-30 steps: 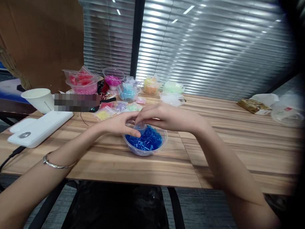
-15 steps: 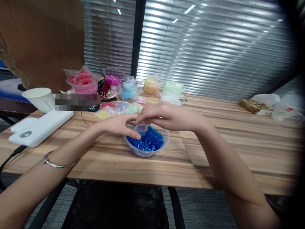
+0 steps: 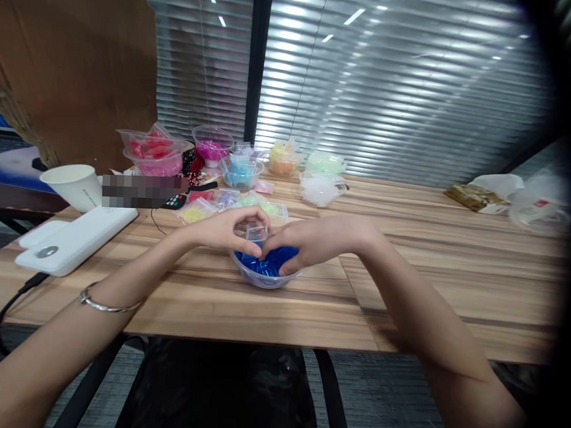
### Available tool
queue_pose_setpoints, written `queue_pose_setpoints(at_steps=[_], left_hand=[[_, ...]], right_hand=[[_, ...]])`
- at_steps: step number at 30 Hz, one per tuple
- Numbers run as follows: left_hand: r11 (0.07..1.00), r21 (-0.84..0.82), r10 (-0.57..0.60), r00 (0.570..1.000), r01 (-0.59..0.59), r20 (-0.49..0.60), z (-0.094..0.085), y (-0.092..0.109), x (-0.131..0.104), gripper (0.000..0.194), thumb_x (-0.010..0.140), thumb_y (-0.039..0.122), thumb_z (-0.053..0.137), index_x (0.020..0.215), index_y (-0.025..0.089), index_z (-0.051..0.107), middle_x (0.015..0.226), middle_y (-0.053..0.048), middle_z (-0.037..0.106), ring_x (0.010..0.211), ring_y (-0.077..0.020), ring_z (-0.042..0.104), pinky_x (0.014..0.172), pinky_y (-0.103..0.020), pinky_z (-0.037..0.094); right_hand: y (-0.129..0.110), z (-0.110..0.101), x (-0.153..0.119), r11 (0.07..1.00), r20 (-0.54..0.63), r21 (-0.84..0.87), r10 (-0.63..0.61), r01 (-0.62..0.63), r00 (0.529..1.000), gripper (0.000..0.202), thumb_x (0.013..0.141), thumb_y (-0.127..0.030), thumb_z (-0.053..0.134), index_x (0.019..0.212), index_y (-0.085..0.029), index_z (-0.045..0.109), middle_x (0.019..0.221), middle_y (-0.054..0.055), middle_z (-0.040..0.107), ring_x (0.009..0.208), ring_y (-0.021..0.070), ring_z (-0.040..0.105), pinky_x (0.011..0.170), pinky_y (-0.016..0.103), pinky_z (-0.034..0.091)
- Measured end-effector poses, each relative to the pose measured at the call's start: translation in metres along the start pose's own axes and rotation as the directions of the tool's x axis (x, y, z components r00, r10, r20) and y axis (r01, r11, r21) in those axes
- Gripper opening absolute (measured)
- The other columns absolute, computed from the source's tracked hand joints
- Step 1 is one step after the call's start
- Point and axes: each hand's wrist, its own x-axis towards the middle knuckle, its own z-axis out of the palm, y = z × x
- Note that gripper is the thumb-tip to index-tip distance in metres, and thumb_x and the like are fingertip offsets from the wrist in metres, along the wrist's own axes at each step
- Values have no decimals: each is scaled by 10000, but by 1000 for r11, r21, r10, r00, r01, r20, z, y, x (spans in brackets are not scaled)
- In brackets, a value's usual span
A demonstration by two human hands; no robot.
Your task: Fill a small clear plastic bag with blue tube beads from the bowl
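Note:
A clear round bowl (image 3: pixel 270 281) holding many small blue tube-shaped pieces (image 3: pixel 265 266) stands on the wooden table in front of me. My left hand (image 3: pixel 235 231) is curled around a small clear container (image 3: pixel 257 232) over the bowl's left side. My right hand (image 3: pixel 303 243) reaches into the bowl from the right, fingers bent down among the blue pieces. Whether its fingertips grip any pieces is hidden.
Behind the bowl lie small bags of coloured pieces (image 3: pixel 196 211) and several filled tubs, one of them light blue (image 3: pixel 241 172). A paper cup (image 3: pixel 78 187) and a white power bank (image 3: pixel 81 238) are at left. At right sits a gold packet (image 3: pixel 476 199).
My right hand has moved down from above the small container into the blue pieces. The small container and the bowl have shifted slightly to the left.

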Motion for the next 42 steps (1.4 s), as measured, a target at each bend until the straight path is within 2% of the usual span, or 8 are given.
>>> queue_pose_setpoints(at_steps=[3, 6, 9, 13, 17, 25, 34, 42], left_hand=[[1000, 14, 0, 1000, 0, -7, 0, 0, 0, 534, 696, 396, 808, 1121, 198, 553, 1157, -66, 588, 1112, -228, 562, 955, -357, 464], [1000, -28, 12, 1000, -12, -4, 1, 2, 0, 539, 693, 377, 814, 1125, 197, 545, 1180, -70, 576, 1133, -225, 552, 967, -354, 459], [998, -56, 27, 1000, -28, -17, 2, 4, 0, 536, 690, 359, 819, 1118, 194, 543, 1156, -60, 575, 1094, -206, 563, 942, -332, 467], [998, -48, 36, 999, -38, -38, 2, 6, 0, 506, 693, 367, 815, 1084, 183, 551, 1101, -53, 583, 1022, -190, 578, 889, -310, 478], [999, -35, 25, 999, -26, -34, 1, 4, 0, 501, 692, 384, 812, 1079, 188, 560, 1116, -57, 595, 1033, -200, 579, 902, -320, 477], [1000, 16, 4, 1000, -4, -12, 2, 5, 0, 517, 695, 413, 804, 1111, 208, 574, 1140, -43, 610, 1072, -212, 580, 943, -334, 467], [999, 40, 11, 1000, -12, 13, 7, 6, 1, 501, 711, 431, 785, 1107, 198, 587, 1150, -47, 621, 1115, -235, 581, 999, -362, 459], [996, 88, 33, 999, -33, -4, 11, 11, 1, 475, 739, 447, 769, 1120, 204, 624, 1155, -45, 650, 1082, -240, 605, 950, -336, 489]], right_hand=[[3, 7, 8, 999, 41, -34, 36, -35, 998, 452, 814, -307, 647, 1257, -231, 597, 1158, 44, 656, 924, 181, 601, 720, 263, 435], [7, 9, 12, 998, 40, -56, 13, -11, 999, 373, 832, -261, 614, 1202, -220, 627, 1056, 33, 675, 858, 156, 598, 682, 242, 425], [10, 8, 11, 997, 2, -68, -22, 23, 1000, 302, 858, -221, 578, 1150, -220, 657, 1008, 21, 683, 839, 140, 594, 683, 234, 421], [12, 2, 5, 999, -28, -14, -48, 47, 998, 274, 878, -215, 580, 1133, -233, 678, 1067, 14, 691, 871, 136, 608, 725, 236, 436], [12, -8, -4, 995, -96, 27, -91, 94, 991, 242, 907, -201, 559, 1105, -223, 696, 1088, 17, 698, 911, 138, 622, 780, 245, 452], [12, -18, -14, 978, -266, 13, -198, 209, 943, 197, 928, -223, 569, 1081, -207, 692, 1050, 20, 706, 917, 135, 627, 797, 258, 456], [2, -22, -16, 978, -358, -11, -199, 209, 912, 194, 940, -241, 565, 1073, -197, 700, 1027, 31, 712, 905, 139, 623, 783, 266, 441], [-5, -17, -11, 966, -389, -20, -246, 258, 888, 216, 930, -212, 584, 1123, -195, 682, 1078, 33, 707, 929, 133, 628, 806, 261, 463]])
